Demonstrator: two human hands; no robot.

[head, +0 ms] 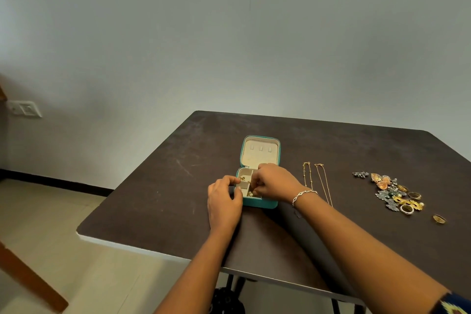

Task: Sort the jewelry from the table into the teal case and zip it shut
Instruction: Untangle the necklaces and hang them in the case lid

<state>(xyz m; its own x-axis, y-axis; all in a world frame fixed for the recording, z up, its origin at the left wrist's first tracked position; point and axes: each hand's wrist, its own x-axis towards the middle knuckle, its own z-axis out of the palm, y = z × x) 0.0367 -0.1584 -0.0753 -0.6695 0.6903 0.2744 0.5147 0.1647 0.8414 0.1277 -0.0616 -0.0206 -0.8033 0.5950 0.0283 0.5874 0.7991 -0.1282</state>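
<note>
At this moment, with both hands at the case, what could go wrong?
The right hand works inside the open teal case, its forearm beside two thin gold necklaces; pulling back could drag or tangle them. A lone gold ring lies apart from the jewelry pile and might be missed.

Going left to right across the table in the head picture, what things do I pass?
Left hand → open teal zip case → two thin gold chain necklaces → heap of mixed brooches and rings → lone gold ring.
</note>
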